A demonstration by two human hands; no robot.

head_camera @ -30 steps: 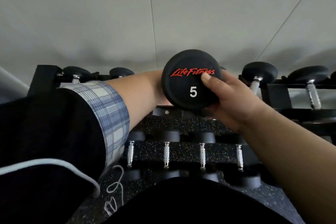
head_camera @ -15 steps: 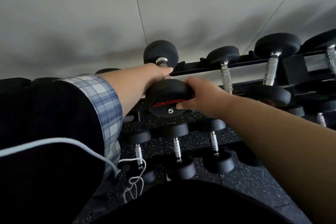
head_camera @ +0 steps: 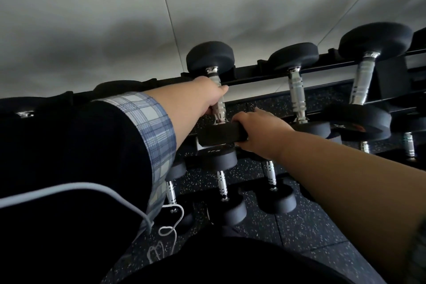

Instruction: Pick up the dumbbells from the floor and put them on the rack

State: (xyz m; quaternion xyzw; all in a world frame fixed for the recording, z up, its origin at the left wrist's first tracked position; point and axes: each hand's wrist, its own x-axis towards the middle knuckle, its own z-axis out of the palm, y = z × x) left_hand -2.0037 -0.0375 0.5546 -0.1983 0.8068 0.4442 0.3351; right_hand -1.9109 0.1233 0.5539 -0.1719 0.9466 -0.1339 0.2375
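The dumbbell (head_camera: 219, 99), held higher and just short of the rack (head_camera: 258, 79) half a second ago, is now laid across its top rails, its handle gripped by the left hand (head_camera: 207, 97) while its near head is clasped by the right hand (head_camera: 258, 131).

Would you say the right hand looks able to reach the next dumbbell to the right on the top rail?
Probably yes. The right hand rests on the near head of the held dumbbell, and the next dumbbell sits just beside it with open space between.
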